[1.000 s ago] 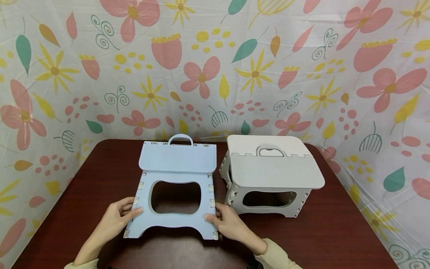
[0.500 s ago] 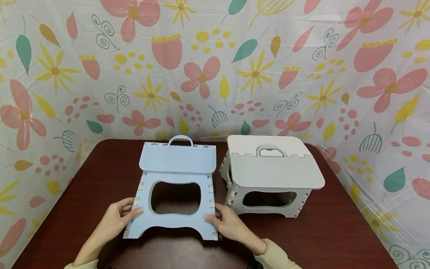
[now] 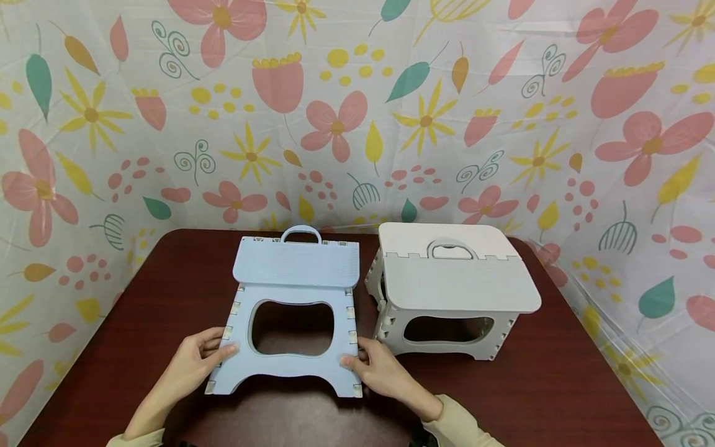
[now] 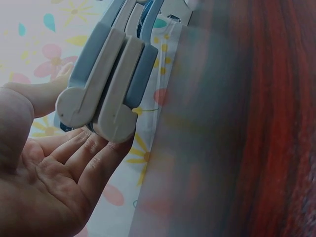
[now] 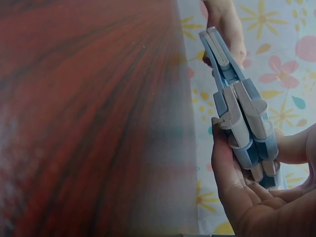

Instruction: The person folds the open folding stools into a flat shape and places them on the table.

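Both hands hold a light blue folding step stool (image 3: 297,261), folded flat, with its carry handle at the top and an oval opening in its leg panel. My left hand (image 3: 192,360) grips the lower left edge, thumb on the front face and fingers behind. At the lower right edge my right hand (image 3: 382,369) pinches it the same way. In the left wrist view the folded white and blue leg layers (image 4: 101,84) lie between thumb and fingers. The right wrist view shows the opposite hinged edge (image 5: 247,116) between the right thumb and fingers.
A white folding stool (image 3: 452,285) stands unfolded to the right, close beside the right hand, its handle lying in the top. Both are at a dark red wood-grain table (image 3: 564,391). A floral curtain (image 3: 357,124) hangs behind the table and along its sides.
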Action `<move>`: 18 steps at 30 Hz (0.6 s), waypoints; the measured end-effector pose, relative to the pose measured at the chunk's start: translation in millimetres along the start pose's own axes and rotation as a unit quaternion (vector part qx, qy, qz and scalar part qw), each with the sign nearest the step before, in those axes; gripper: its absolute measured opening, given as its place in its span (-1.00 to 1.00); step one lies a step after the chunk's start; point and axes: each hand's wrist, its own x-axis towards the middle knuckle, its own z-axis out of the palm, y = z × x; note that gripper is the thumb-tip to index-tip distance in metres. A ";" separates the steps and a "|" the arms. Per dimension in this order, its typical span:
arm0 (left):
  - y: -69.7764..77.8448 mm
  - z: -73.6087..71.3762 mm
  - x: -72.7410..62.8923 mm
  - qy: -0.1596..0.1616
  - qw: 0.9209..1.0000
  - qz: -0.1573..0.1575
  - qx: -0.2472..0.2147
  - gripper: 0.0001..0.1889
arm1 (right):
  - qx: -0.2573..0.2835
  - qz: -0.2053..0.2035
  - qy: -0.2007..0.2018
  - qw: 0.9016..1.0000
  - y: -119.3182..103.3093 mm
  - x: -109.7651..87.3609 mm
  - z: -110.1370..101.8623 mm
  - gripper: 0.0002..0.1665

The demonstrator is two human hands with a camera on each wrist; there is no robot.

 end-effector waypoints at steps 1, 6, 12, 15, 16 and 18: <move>0.2 0.0 0.1 0.000 1.000 -0.001 0.001 -0.44 | -0.001 0.000 0.000 1.000 -0.2 -0.1 -0.1 -0.60; 0.8 0.3 -0.3 0.000 1.000 -0.007 0.009 -0.43 | 0.005 0.004 -0.004 1.000 -0.5 -0.5 -0.2 -0.60; 1.8 1.1 -0.4 0.002 1.000 -0.008 0.016 -0.42 | 0.018 0.013 -0.007 1.000 -0.6 -0.5 -0.1 -0.62; 1.9 1.3 -0.6 0.000 1.000 -0.010 0.013 -0.42 | 0.026 0.012 -0.006 1.000 -1.8 -0.8 -0.8 -0.62; 1.7 1.3 -0.6 -0.002 1.000 -0.008 0.012 -0.43 | 0.028 0.013 -0.007 0.999 -2.0 -0.8 -1.0 -0.62; 1.3 1.3 -0.5 -0.004 1.000 -0.009 0.007 -0.43 | 0.032 0.013 -0.007 0.999 -2.6 -1.0 -1.5 -0.63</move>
